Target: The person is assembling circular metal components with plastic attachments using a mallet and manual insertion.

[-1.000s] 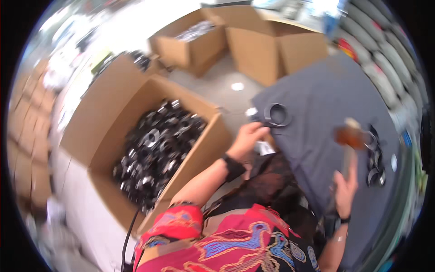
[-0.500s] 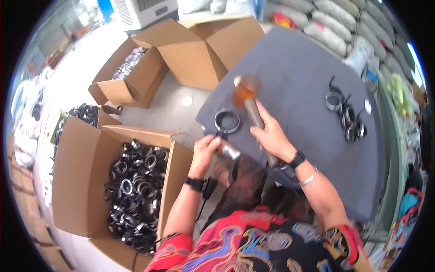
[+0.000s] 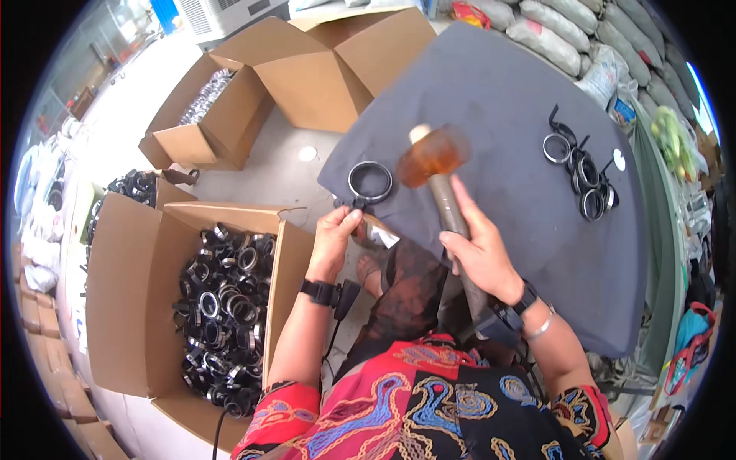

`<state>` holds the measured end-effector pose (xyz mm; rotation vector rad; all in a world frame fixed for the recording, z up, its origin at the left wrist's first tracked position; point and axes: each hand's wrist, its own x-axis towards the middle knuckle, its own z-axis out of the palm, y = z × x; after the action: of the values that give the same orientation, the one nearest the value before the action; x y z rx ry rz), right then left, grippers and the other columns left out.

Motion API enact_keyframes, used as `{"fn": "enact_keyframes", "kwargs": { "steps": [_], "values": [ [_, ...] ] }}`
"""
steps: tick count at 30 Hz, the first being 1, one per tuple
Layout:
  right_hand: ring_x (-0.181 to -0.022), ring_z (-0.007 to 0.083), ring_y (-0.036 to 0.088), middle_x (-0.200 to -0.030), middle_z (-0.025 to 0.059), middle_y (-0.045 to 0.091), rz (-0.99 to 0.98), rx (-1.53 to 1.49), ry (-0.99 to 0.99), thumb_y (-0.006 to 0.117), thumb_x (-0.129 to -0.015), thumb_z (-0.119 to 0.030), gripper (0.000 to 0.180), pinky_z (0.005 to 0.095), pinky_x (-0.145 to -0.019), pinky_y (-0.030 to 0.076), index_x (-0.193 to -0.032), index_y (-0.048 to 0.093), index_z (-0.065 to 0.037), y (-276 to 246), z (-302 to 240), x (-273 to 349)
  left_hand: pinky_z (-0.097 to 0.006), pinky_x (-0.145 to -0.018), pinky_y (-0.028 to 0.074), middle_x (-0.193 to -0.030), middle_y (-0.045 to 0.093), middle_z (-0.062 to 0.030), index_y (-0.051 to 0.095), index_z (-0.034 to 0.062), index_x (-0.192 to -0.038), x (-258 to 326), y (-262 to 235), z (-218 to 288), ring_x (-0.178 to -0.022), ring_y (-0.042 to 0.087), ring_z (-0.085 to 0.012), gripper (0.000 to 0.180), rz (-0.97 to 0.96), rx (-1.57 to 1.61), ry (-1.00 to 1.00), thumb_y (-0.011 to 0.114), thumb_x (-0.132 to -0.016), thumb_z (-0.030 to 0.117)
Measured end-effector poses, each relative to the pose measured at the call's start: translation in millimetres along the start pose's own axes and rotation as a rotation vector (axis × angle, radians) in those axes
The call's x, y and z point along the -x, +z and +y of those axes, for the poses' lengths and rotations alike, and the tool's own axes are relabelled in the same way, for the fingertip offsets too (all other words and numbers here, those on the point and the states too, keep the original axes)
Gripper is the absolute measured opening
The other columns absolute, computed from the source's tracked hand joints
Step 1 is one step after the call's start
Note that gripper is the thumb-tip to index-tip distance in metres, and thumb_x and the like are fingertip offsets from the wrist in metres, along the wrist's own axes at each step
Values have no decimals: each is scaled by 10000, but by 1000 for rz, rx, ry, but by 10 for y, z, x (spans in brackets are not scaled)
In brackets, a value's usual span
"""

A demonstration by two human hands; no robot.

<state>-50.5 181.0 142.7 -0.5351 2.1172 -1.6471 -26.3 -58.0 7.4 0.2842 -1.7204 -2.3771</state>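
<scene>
Our right grip (image 3: 487,264) wraps the grey-brown handle (image 3: 450,208) of an amber-headed mallet (image 3: 435,159); our left grip (image 3: 335,234) pinches a black, silver-edged ring (image 3: 371,200) by its tab, at the left edge of the tabletop (image 3: 529,222). A second ago the mallet was by the black rings (image 3: 592,184) farther right.

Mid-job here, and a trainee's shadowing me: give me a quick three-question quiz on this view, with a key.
1. Which hand grips the amber-headed mallet?

2. True or false: the left hand touches the single ring at the edge of the grey-covered table.

3. Multiple choice: what is heaped in the open carton beside the left forearm?
A) pale sacks
B) black and silvery ring parts
C) folded cloths

Key:
1. The right hand.
2. True.
3. B.
</scene>
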Motion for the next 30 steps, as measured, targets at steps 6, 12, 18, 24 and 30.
{"fn": "enact_keyframes", "kwargs": {
  "steps": [6, 12, 18, 24, 30],
  "values": [
    [-642, 410, 585, -723, 232, 589, -63, 662, -447, 587, -803, -119, 755, 468, -627, 504, -1467, 240, -212, 213, 367, -65, -249, -660, 407, -693, 575, -3, 603, 57, -769, -89, -1, -61, -662, 517, -101, 185, -81, 64, -34, 587, -906, 180],
    [-571, 360, 574, -616, 182, 555, -22, 627, -723, 589, -794, -87, 744, 464, -531, 453, -1459, 265, -167, 306, -434, -302, -259, -681, 411, -699, 588, -5, 614, 55, -790, 17, -70, -5, -663, 517, -100, 173, -87, 24, -28, 588, -904, 183],
    [-764, 406, 606, -965, 259, 615, -317, 848, -343, 517, -814, -130, 648, 465, -716, 488, -1430, 327, -197, 368, -279, -910, -246, -653, 410, -689, 587, -2, 609, 52, -774, -137, 32, -46, -653, 514, -91, 181, -54, 29, -20, 588, -903, 177],
    [-1254, 262, 460, -1407, 165, 409, -20, 432, -616, 529, -816, -32, 651, 306, -1017, 389, -1427, 305, -54, 300, -960, -769, -249, -645, 412, -674, 586, -6, 591, 58, -717, 50, -22, 59, -654, 521, -92, 219, -35, -15, -37, 591, -900, 179],
    [-494, 110, 513, -730, 58, 573, -115, 227, -23, 517, -817, -43, 728, 293, -475, 471, -1475, 212, -101, -22, -260, -1018, -255, -677, 418, -697, 591, -12, 605, 55, -733, 81, -92, -63, -685, 536, -101, 191, 3, -107, -56, 572, -898, 147]
  ]
}}
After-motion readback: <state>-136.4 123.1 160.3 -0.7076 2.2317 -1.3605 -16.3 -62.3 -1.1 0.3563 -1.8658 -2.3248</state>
